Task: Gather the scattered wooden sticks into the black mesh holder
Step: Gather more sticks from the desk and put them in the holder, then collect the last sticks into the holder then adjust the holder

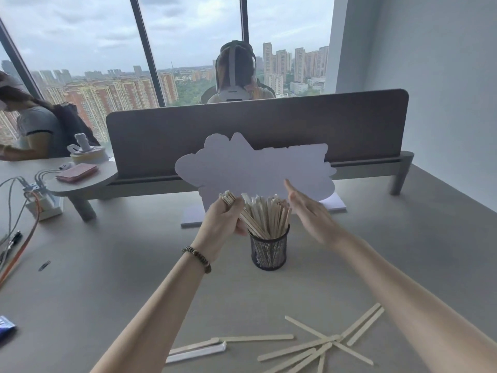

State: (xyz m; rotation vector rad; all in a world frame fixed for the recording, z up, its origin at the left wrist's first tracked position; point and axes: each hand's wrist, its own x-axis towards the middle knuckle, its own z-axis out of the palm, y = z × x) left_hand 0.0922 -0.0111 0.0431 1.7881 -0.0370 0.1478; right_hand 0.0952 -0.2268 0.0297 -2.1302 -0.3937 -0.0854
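Two bare forearms are seen, with no sleeve reaching into view on either one. A bracelet point(197, 258) of small dark brown beads, strung closely together, is worn around the wrist of the left hand point(223, 219). Nothing is worn on the right hand point(309, 214) or its wrist; no ring or watch is shown on either hand.

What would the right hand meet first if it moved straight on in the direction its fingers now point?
Probably the white cut-out board. The open right hand points up and away, beside the sticks in the black mesh holder, and its fingertips overlap the board in this view. Depth is unclear.
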